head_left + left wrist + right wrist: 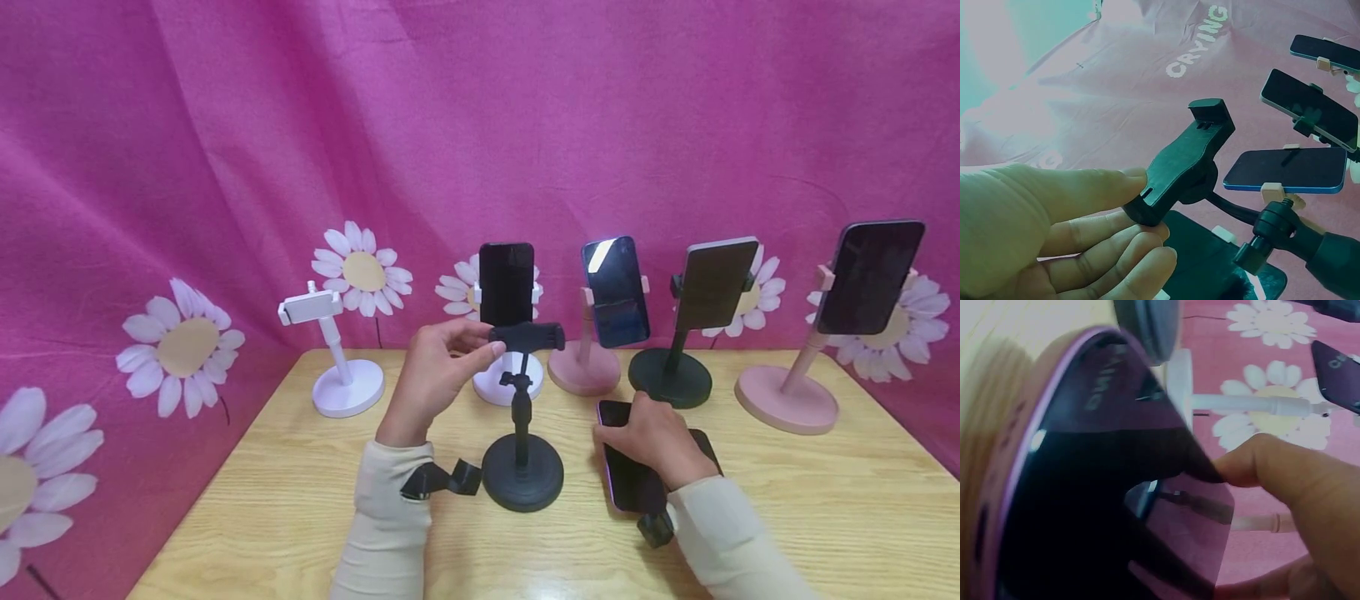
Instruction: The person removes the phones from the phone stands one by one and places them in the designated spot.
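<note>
A black phone stand (pixel 522 472) stands upright on its round base in front of me, its clamp (pixel 527 337) at the top of a thin neck. My left hand (pixel 435 371) pinches the left end of that clamp; the left wrist view shows the thumb (pixel 1104 187) on its face and fingers beneath. To the right of the base, my right hand (pixel 656 442) grips a phone (pixel 626 479) with a purple edge and a dark screen. In the right wrist view the thumb (pixel 1254 462) is at the edge of this phone (pixel 1072 506), whose glossy screen shows reflections.
A white stand (pixel 348 389) is at the back left. Further right along the back stand a white, a pink (pixel 583 367), a black (pixel 670 378) and another pink stand (pixel 787 400), each holding a phone. A magenta flowered cloth (pixel 480 125) hangs behind the wooden table (pixel 262 517).
</note>
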`<state>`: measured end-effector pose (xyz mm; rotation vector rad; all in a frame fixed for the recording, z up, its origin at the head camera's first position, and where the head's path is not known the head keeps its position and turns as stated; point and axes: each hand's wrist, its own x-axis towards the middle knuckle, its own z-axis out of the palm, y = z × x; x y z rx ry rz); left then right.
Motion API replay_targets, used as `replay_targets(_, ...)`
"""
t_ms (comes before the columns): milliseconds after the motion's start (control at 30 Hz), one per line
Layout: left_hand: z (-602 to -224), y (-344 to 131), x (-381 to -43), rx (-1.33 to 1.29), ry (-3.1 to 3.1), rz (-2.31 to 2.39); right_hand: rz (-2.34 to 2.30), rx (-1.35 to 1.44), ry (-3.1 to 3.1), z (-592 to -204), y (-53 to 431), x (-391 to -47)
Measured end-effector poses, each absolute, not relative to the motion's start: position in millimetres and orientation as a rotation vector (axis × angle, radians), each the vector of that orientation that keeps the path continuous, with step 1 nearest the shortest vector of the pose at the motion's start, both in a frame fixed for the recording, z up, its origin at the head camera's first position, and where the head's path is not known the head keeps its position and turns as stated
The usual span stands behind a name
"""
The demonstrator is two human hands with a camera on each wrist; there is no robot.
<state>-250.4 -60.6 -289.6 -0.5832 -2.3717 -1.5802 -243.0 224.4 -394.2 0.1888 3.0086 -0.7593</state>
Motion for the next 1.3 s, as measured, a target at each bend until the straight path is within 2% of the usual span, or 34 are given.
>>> replay_targets(233, -289, -62, -250, -0.581, -2.378, -1.578, -0.557, 0.218, 3.072, -408, 222, -244)
replay_targets(767, -289, -73, -253, -0.542, -2.382, -1.516, -0.391, 0.202, 2.979, -410, 219, -244)
replay_targets(1167, -291, -130, -270, -0.163, -2.294, -1.730, -0.411, 0.182, 2.951, -411, 221, -246)
replay_targets(1300, -291, -143, -286, -0.139, -2.259, -1.716, -0.399, 0.180, 2.960, -410, 223, -244)
